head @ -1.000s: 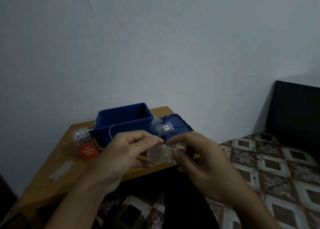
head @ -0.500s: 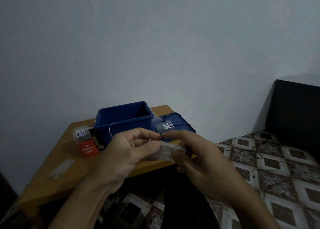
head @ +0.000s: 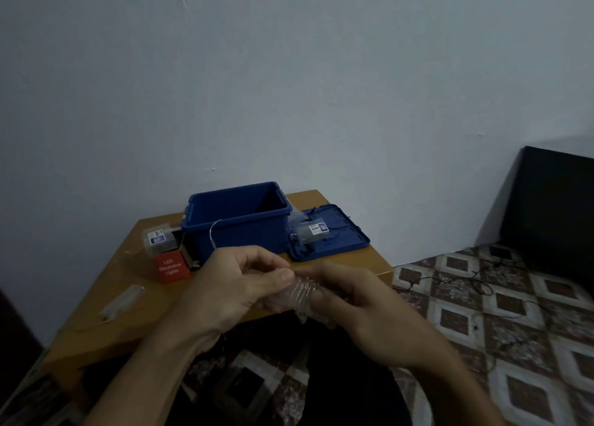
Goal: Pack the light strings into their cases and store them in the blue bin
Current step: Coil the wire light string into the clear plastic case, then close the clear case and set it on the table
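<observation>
Pinching this clear case (head: 300,293) between my left hand (head: 238,290) and right hand (head: 366,313), fingers clamped on it; blue bin (head: 244,236) sits at 12 o'clock on the counter (head: 93,300).

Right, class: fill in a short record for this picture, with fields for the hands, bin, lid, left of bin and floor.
Hands: left hand and right hand both grip a clear case; coiled wire shows inside it
Bin: bin on the table, open; contents cannot be seen
Lid: lid lies flat right of the bin, with a labelled case on it
Left of bin: red box, with a second case behind it
Floor: black cable on the tiles
</observation>
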The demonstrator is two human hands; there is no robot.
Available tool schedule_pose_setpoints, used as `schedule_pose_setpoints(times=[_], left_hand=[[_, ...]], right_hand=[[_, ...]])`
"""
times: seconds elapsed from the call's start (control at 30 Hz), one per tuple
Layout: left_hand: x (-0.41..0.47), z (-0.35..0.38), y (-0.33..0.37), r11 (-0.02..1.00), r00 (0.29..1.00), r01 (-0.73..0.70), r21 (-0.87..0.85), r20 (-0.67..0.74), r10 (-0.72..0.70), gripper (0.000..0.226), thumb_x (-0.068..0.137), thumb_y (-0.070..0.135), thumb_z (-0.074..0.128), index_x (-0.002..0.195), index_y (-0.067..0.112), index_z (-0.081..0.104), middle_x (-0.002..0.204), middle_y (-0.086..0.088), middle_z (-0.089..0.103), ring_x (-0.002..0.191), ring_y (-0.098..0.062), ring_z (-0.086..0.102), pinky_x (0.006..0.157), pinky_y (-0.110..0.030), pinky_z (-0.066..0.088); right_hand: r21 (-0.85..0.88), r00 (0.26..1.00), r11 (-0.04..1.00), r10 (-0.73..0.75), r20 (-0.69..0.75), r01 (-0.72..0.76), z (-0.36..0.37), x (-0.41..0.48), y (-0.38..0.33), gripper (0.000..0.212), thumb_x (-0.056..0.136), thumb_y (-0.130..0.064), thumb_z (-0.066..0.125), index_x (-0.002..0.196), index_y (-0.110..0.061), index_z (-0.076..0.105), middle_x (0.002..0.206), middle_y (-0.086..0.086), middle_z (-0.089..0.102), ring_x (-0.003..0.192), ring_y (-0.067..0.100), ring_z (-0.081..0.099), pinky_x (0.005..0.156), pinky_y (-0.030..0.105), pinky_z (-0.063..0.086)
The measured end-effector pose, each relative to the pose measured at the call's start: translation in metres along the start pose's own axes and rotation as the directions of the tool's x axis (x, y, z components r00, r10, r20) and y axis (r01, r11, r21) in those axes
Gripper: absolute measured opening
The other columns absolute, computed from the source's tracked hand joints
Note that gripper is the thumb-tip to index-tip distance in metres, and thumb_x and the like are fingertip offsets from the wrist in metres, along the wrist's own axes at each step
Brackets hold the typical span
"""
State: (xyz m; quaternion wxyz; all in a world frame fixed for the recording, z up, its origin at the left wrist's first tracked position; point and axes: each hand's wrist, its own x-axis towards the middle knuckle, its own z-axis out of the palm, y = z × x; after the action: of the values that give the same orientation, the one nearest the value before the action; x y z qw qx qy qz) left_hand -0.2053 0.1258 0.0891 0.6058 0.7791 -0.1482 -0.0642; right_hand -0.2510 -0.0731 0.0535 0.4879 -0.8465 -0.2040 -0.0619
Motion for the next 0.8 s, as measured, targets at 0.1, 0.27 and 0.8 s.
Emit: schedule_pose_setpoints(times=[0.1,0.27,0.8], left_hand=[[0.001,-0.005,-0.006,0.999,0.999,0.035,-0.011,0.013,-0.035,0.013,0.078,0.01,0.078,0.087,0.001,0.075,0.084,-0.017,0.074,0.07,-0.031,0.072,0.059,-0.03,0.06],[0.008,-0.016,-0.021,0.997,0.997,0.078,0.026,-0.008,-0.078,0.013,0.076,0.009,0.08,0.085,0.001,0.074,0.083,-0.015,0.074,0.07,-0.03,0.07,0.06,-0.033,0.059],[0.087,-0.032,-0.086,0.911,0.896,0.352,-0.214,-0.204,-0.394,0.05,0.104,0.044,0.04,0.141,0.012,0.05,0.141,-0.008,0.054,0.125,-0.025,0.054,0.105,-0.046,0.045]], right_hand=[[0.152,0.999,0.987,0.049,0.016,-0.051,0.008,0.007,0.003,0.025,0.104,-0.023,0.05,0.121,-0.033,0.066,0.099,0.0,0.071,0.086,0.023,0.069,0.079,0.049,0.059],[0.348,0.99,0.928,0.11,0.084,-0.133,0.021,0.021,0.015,0.021,0.101,-0.012,0.055,0.116,-0.017,0.069,0.099,0.01,0.073,0.081,0.025,0.07,0.076,0.039,0.06],[0.547,0.858,0.727,0.512,-0.031,-0.414,0.069,0.131,0.073,0.02,0.096,-0.008,0.059,0.114,-0.014,0.065,0.108,0.009,0.065,0.095,0.025,0.066,0.087,0.047,0.059]])
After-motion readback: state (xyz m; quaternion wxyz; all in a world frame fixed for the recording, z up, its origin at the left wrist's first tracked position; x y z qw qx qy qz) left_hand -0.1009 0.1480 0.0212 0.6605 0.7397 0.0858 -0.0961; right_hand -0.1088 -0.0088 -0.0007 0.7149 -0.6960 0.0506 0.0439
